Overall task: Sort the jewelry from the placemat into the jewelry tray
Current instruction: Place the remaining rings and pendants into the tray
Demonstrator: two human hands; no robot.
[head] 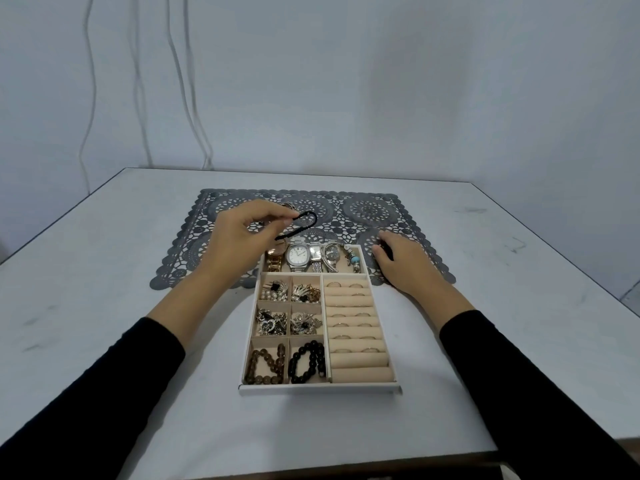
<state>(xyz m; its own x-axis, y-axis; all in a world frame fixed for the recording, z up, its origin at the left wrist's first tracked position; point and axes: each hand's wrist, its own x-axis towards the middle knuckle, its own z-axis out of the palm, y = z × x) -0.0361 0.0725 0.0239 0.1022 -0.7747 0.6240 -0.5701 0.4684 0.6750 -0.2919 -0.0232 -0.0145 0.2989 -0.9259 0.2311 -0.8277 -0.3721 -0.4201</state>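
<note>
My left hand (242,233) pinches a black braided bracelet (301,225) and holds it in the air above the far left corner of the jewelry tray (320,388). The tray's far row holds several watches (298,256) and a charm bracelet (353,259). Its left compartments hold brooches and two bead bracelets, and its right side has ring rolls with several rings. My right hand (398,261) rests on the grey lace placemat (367,209) beside the tray's far right corner, fingers curled; something dark shows at its fingertips, but I cannot tell what. A small gold piece (287,205) lies on the placemat behind my left hand.
The tray and placemat lie on a white table (104,271) against a pale wall. Thin cables (138,81) hang down the wall at the back left. The table's front edge runs just below the tray.
</note>
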